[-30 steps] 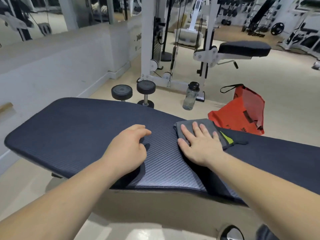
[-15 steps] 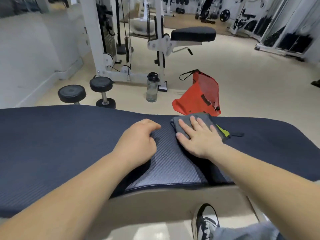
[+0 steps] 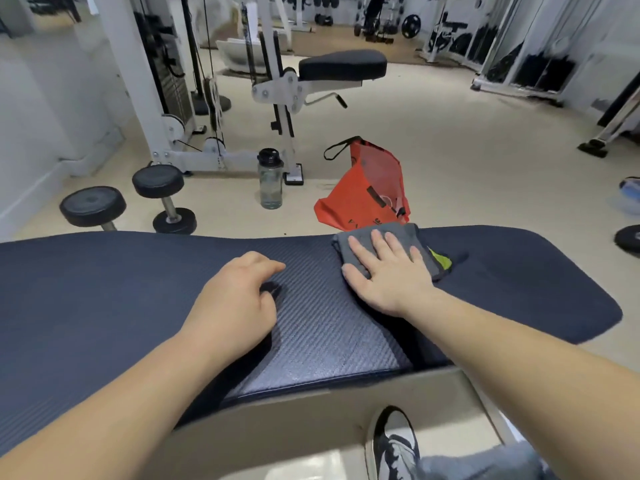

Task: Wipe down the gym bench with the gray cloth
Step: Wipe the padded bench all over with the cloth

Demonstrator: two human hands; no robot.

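Note:
A long dark blue padded gym bench (image 3: 104,289) runs across the view in front of me. The folded gray cloth (image 3: 401,237), with a yellow-green tag at its right, lies on the bench near the far edge. My right hand (image 3: 388,271) presses flat on the cloth with straight, spread fingers. My left hand (image 3: 239,299) rests on the bench pad to the left of the cloth, fingers loosely curled and holding nothing.
On the floor beyond the bench lie a red bag (image 3: 367,192), a clear water bottle (image 3: 270,181) and two black dumbbells (image 3: 128,202). A white cable machine with a black seat (image 3: 343,65) stands behind. My shoe (image 3: 391,441) is below the bench.
The view has swung right and the bench now lies level across the frame. My right hand with the cloth has slid toward the bench's far edge. The left hand stays put.

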